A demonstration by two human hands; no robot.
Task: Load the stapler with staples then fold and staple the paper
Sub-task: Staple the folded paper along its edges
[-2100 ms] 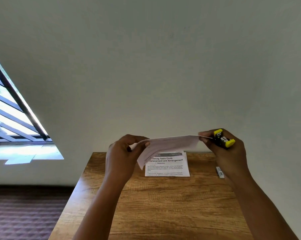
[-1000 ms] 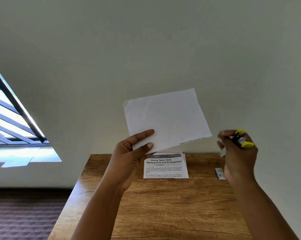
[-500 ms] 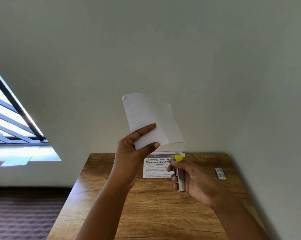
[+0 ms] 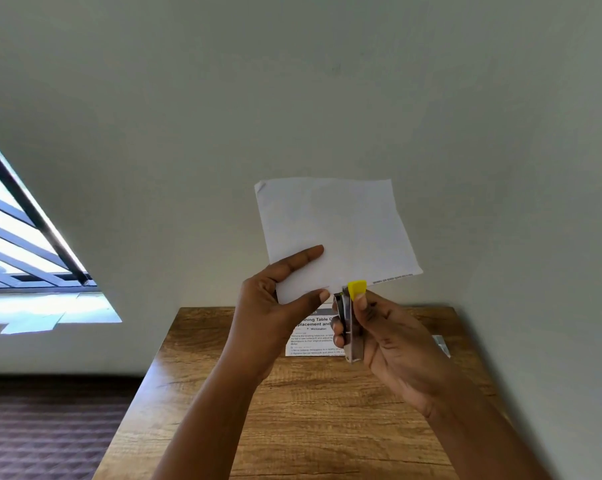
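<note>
A folded white paper (image 4: 337,230) is held upright above the table, pinched at its lower left corner by my left hand (image 4: 275,306). My right hand (image 4: 386,337) grips a small metal stapler (image 4: 351,323) with a yellow tip, held upright. The stapler's yellow end touches the paper's bottom edge near the middle. Whether the paper sits inside the stapler's jaws cannot be told.
A printed instruction sheet (image 4: 306,337) lies flat at the far side of the wooden table (image 4: 310,427), partly hidden by both hands. A small strip of staples (image 4: 441,344) lies at the table's right, by the wall. A window (image 4: 19,244) is at the left.
My left hand turned the paper so its broad side faces me. My right hand came in from the right, dropped low, then rose with the stapler to the paper's bottom edge.
</note>
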